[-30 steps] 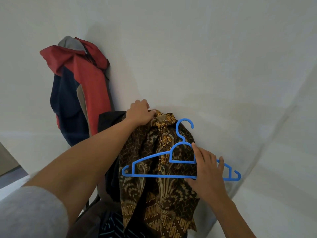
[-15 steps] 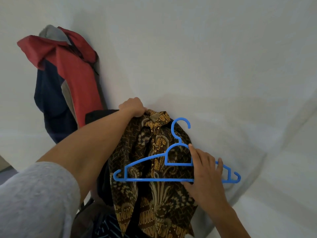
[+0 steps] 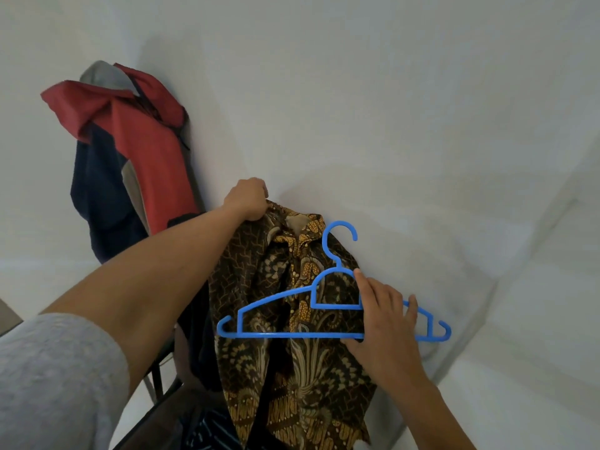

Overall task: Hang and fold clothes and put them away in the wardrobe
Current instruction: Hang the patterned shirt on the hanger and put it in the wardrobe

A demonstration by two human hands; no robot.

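A brown and gold batik shirt (image 3: 292, 319) hangs down in front of the white wall, held up at its collar edge by my left hand (image 3: 248, 201), which is shut on the fabric. My right hand (image 3: 384, 319) grips a blue plastic hanger (image 3: 276, 334) at its right half and holds it level in front of the shirt, hook pointing up. The hanger is outside the shirt, not inside it.
A red, navy and grey jacket (image 3: 130, 157) hangs on the wall at the upper left. Dark garments (image 3: 201, 345) hang behind the batik shirt over a dark frame (image 3: 156, 378). A striped dark cloth (image 3: 207, 430) lies at the bottom. White wall surrounds everything.
Both hands keep their grips on the shirt and the hanger. The view has shifted slightly, so the jacket sits a little further right than half a second ago.
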